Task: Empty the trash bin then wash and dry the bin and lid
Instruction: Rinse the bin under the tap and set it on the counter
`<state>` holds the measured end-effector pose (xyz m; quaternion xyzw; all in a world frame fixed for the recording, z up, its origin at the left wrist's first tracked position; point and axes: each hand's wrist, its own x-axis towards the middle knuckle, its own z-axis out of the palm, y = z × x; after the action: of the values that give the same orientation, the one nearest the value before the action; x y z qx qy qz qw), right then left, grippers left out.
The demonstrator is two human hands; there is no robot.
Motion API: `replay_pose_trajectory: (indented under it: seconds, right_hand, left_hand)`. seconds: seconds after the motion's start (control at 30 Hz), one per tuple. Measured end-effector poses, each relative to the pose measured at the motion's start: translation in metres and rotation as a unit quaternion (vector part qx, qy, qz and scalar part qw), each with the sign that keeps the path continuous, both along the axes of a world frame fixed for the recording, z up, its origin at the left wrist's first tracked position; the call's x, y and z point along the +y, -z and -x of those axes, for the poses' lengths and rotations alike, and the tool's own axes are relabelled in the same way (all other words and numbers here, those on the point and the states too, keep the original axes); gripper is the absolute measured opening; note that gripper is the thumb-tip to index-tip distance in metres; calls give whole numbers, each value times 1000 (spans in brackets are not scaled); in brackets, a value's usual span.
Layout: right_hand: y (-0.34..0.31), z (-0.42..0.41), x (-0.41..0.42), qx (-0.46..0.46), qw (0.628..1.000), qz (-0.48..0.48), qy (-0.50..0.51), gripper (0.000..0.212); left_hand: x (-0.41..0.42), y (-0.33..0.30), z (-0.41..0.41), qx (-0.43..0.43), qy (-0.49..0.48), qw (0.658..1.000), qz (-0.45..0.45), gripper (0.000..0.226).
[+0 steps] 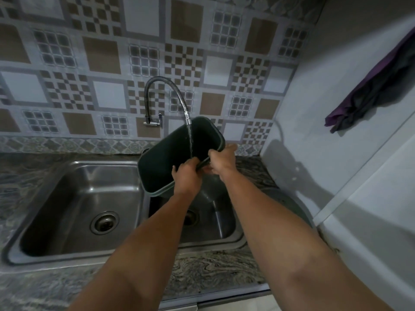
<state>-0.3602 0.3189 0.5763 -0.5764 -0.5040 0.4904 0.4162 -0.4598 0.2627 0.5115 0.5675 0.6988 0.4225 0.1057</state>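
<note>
Sink (pixel 74 176): double basin, steel, fills 7–5 o'clock.
Bin (pixel 170 153): dark, held tilted over rt basin, centre; looks emptied, rinse underway.
Tap (pixel 166 97): 12 o'clock, water running into bin.
Left hand (pixel 187 176): fingers curled round near rim.
Right hand (pixel 221 160): fingers curled, gripping rim.
Left to do: lid (not seen), drying.
</note>
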Motion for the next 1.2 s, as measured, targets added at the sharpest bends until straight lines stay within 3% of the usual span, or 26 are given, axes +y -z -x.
replay_pose_trajectory:
  seconds: [0.07, 0.13, 0.2, 0.27, 0.4, 0.47, 0.53, 0.6, 0.77, 0.83, 0.87, 0.97, 1.07, 1.13, 1.2]
  right_hand:
    - [-4, -12, -3, -37, 999, -8, -22, 29]
    - [-11, -22, 1, -134, 990, -44, -30, 27]
    - [-21, -30, 14, -242, 966, -87, -20, 37]
    - [-34, -34, 29, -286, 953, -95, -37, 41]
    - [-53, -43, 40, -209, 969, -4, -128, 16]
    - [-54, -38, 37, -170, 974, 26, -149, 12]
    - [-43, -24, 35, -136, 981, 24, -135, 12]
    - [-27, -7, 33, -116, 987, 14, -112, 16]
    - [-10, 7, 23, -174, 977, -62, -105, 13]
    - [-12, 4, 22, -135, 982, -35, -126, 14]
    - [-15, 0, 22, -122, 983, -22, -138, 15]
    - [-19, -14, 24, -140, 977, -22, -161, 30]
    - [-15, -32, 35, -175, 977, -48, -115, 51]
    - [-10, -46, 41, -214, 970, -76, -90, 71]
    - [-6, -55, 41, -190, 973, -58, -114, 94]
  left_hand:
    - [-2, 5, 0, 8, 8, 1000, -26, 27]
    - [-3, 12, 5, 24, 13, 999, -44, 22]
    - [-4, 16, 13, 50, 27, 997, -54, 16]
    - [-5, 18, 23, 86, 45, 993, -61, 13]
    - [-8, 16, 38, 143, 68, 985, -69, 12]
    - [-9, 13, 40, 159, 37, 986, -25, 20]
    - [-8, 5, 37, 116, -22, 993, 32, 33]
    - [-4, -6, 26, 67, -13, 996, 56, 37]
    - [4, -14, -2, 10, 15, 999, 43, 17]
    - [5, -10, -2, -12, 10, 1000, 24, 4]
    - [4, -10, -2, -21, 13, 1000, 18, 8]
    - [0, -12, 3, -43, 33, 999, -3, 10]
    - [-4, -11, 14, -27, 75, 997, -23, 12]
    - [-5, -11, 23, -3, 106, 993, -46, 17]
    - [-5, -12, 29, 4, 129, 990, -55, 20]
